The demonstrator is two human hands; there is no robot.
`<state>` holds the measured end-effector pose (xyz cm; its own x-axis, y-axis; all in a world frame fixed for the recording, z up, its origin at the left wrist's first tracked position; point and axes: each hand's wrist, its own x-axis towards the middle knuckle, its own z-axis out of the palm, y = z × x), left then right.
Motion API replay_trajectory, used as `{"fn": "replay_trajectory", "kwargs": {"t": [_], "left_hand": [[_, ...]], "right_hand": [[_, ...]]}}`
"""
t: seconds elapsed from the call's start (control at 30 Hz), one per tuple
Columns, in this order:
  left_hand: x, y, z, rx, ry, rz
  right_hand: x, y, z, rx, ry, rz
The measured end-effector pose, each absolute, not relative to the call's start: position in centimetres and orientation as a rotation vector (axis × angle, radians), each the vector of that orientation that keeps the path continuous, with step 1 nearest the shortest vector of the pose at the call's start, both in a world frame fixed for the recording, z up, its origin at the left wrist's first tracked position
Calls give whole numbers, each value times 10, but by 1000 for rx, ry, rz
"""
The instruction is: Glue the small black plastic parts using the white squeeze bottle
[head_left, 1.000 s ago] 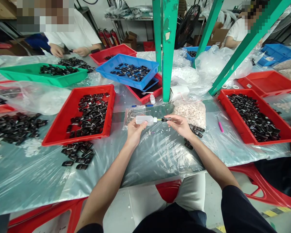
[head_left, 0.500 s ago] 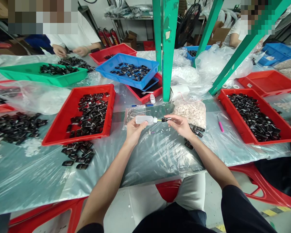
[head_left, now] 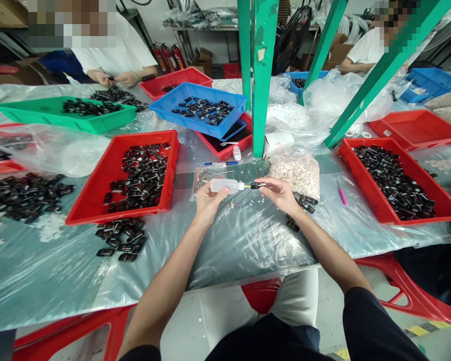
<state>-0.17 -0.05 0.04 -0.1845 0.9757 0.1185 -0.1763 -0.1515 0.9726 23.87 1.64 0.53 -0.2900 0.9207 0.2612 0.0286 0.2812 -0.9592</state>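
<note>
My left hand (head_left: pixel 209 201) is closed around a translucent squeeze bottle (head_left: pixel 224 186), held on its side with a thin yellowish nozzle pointing right. In my right hand (head_left: pixel 280 193) a small glossy black piece (head_left: pixel 258 185) is pinched between thumb and fingers. The nozzle tip reaches the left end of this piece; whether it enters cannot be made out. Beyond my right hand lies a clear bag of small beige pieces (head_left: pixel 296 173). Several more black pieces (head_left: pixel 306 204) rest by my right wrist. A bag of thin metal pins (head_left: pixel 206 175) lies just behind my left hand.
Red trays (head_left: pixel 72 214) of black pieces flank me, with a loose pile (head_left: pixel 124 239) before the left one. A green post (head_left: pixel 261 90) rises ahead. A pink-handled tool (head_left: pixel 342 193) lies right. Across the table, a person's hands (head_left: pixel 113 78) hold a small dark piece.
My hands, the bottle and the black piece stay almost still. Across the table, the person at the left has brought both hands together around a small dark piece.
</note>
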Motion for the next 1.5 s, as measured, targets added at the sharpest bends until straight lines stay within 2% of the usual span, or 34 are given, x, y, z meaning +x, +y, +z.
{"fn": "replay_trajectory", "kwargs": {"t": [1.07, 1.3, 1.5], "left_hand": [[1, -3, 6, 1038, 1072, 1526], [0, -4, 11, 1257, 1215, 1415], [8, -3, 0, 1157, 1136, 1232]], "right_hand": [[237, 14, 2, -939, -1573, 1088], [240, 19, 0, -985, -1563, 1050], [240, 25, -2, -1031, -1554, 990]]}}
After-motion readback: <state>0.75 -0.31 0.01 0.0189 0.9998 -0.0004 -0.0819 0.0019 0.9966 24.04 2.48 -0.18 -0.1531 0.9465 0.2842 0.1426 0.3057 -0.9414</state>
